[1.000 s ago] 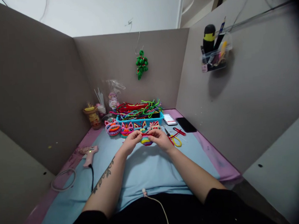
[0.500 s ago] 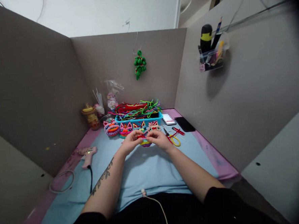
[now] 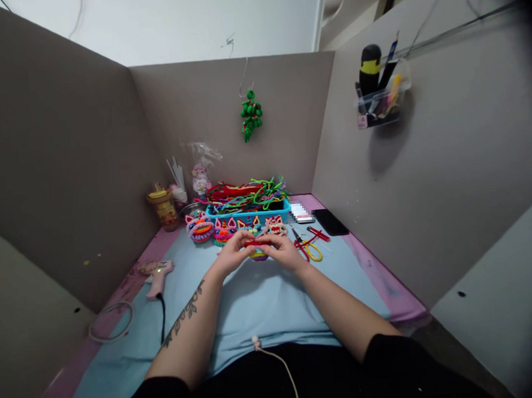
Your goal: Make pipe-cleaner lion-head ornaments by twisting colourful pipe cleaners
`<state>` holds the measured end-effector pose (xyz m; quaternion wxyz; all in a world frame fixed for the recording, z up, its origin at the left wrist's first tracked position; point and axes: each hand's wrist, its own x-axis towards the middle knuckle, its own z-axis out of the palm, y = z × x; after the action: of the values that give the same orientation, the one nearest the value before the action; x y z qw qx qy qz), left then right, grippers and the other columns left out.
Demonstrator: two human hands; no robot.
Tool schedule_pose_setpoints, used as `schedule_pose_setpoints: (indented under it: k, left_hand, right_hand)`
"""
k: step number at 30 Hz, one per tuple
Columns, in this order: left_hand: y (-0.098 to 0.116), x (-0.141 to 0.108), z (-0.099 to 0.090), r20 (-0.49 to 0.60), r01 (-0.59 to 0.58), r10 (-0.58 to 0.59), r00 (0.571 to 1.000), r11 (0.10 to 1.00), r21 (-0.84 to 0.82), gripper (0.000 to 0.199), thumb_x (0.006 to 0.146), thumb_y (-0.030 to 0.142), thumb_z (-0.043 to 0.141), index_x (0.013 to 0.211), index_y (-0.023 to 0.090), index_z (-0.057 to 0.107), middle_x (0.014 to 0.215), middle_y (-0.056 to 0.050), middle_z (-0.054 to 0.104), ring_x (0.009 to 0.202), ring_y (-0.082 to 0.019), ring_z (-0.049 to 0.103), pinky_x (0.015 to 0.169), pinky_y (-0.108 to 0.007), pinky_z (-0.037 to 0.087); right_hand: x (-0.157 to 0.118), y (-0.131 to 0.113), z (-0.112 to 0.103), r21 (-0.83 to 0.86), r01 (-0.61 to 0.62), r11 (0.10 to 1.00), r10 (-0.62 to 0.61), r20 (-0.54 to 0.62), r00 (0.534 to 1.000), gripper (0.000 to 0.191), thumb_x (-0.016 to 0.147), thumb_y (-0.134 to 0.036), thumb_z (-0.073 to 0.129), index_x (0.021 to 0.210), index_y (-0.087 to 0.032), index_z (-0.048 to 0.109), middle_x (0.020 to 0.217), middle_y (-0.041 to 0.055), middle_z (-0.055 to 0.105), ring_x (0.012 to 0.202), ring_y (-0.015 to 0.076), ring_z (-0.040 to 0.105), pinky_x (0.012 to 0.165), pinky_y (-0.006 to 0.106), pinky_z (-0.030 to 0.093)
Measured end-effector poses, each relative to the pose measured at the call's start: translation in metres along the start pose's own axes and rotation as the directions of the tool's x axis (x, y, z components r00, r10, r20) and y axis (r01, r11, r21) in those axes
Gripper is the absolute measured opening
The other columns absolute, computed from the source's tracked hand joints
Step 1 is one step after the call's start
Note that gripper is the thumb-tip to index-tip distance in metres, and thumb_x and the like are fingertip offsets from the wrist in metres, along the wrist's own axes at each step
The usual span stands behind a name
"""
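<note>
Between my hands is a small multicoloured fuzzy piece (image 3: 259,253), red on top with yellow, teal and purple below. My left hand (image 3: 236,249) pinches its left side, and my right hand (image 3: 281,250) holds its right side with the fingers across the red top. The fingers hide part of it. Just behind my hands stand several colourful animal-face pieces, among them a purple and orange one (image 3: 200,228) at the left. A blue basket (image 3: 273,215) heaped with fuzzy stems (image 3: 247,194) is behind them.
Scissors with yellow and red handles (image 3: 313,251) lie right of my hands, near a black phone (image 3: 330,221). A pink glue gun (image 3: 159,279) with a black cord lies left. A cup (image 3: 164,210) stands back left. Grey partitions (image 3: 235,135) enclose the table.
My right fingers have moved left across the red top of the piece, closer to my left hand. The whole view has shifted slightly.
</note>
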<state>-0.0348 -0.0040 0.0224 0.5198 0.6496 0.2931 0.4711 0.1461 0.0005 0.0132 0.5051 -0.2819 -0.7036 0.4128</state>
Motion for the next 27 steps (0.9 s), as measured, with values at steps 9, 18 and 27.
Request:
schedule_pose_setpoints:
  k: [9,18,27]
  left_hand:
    - [-0.0063,-0.0006,-0.0008,-0.054,-0.035,0.037,0.998,0.999,0.023,0.035,0.068,0.031,0.072,0.092,0.018,0.05,0.082,0.0,0.054,0.073,-0.011,0.054,0.066,-0.023,0.041]
    - [0.0004,0.0009,0.0009,-0.07,-0.001,-0.001,0.998,1.0,-0.022,0.034,0.071,0.035,0.07,0.091,0.018,0.048,0.079,-0.001,0.057,0.07,-0.012,0.055,0.065,-0.024,0.042]
    - [-0.0003,-0.0009,0.0014,-0.065,-0.018,0.023,0.998,0.996,0.09,0.035,0.071,0.033,0.07,0.094,0.017,0.05,0.085,-0.002,0.056,0.076,-0.013,0.056,0.067,-0.024,0.042]
  right_hand:
    - [-0.0012,-0.0067,-0.0025,-0.179,0.174,0.968,-0.173,0.022,0.985,0.015,0.077,-0.028,0.062,0.086,-0.022,0.073,0.078,0.0053,0.067,0.076,0.0181,0.061,0.074,0.033,0.047]
    - [0.0003,-0.0028,-0.0027,0.088,-0.056,0.995,0.059,-0.039,0.997,0.026,0.075,-0.037,0.064,0.096,-0.022,0.067,0.093,0.0048,0.066,0.085,0.0179,0.06,0.076,0.032,0.048]
    - [0.0021,0.0019,-0.0079,0.017,-0.044,0.999,0.045,-0.002,0.999,0.018,0.074,-0.037,0.064,0.079,-0.019,0.065,0.079,0.002,0.063,0.078,0.0168,0.058,0.074,0.031,0.047]
